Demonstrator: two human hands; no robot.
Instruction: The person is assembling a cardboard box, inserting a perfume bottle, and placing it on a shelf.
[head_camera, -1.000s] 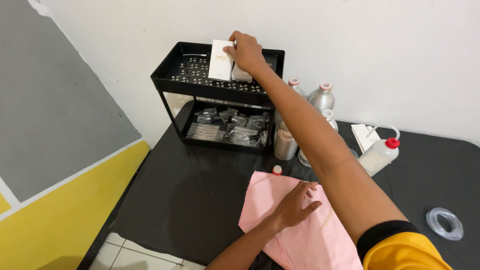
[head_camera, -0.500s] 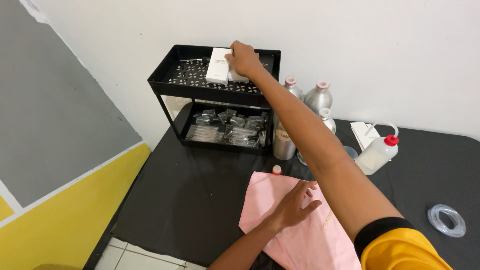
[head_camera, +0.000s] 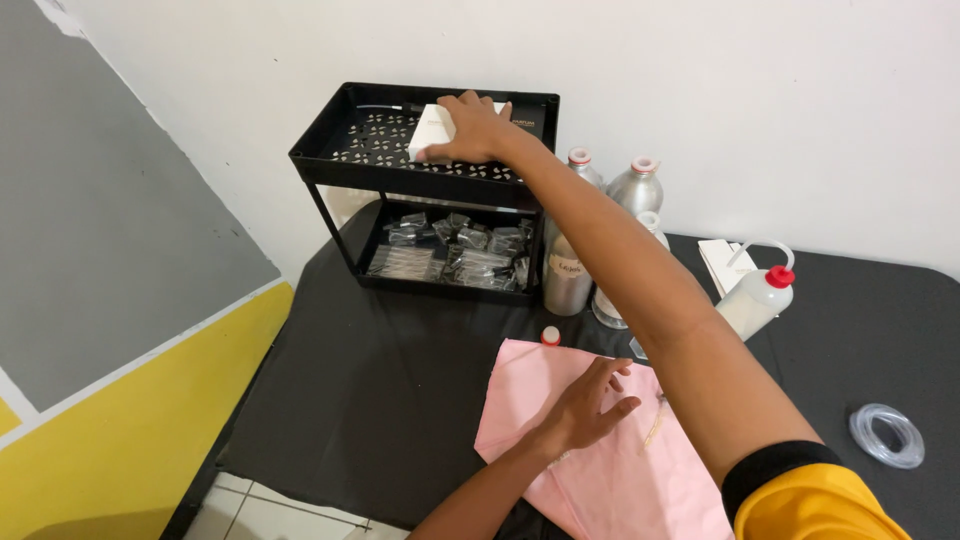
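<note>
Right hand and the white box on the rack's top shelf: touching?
Touching. The head view shows the right hand lying over the white box on the black rack's top shelf, fingers wrapped over its edge with no gap visible.

The right hand (head_camera: 478, 125) rests on a matt white paper box (head_camera: 432, 131) at the top of the frame, on a black perforated plastic rack (head_camera: 375, 150). The left hand (head_camera: 585, 405) lies on soft pink cloth (head_camera: 600, 460). Brushed metal bottles (head_camera: 633, 187) look dull. The bench (head_camera: 380, 370) cover is matt dark fabric.
</note>
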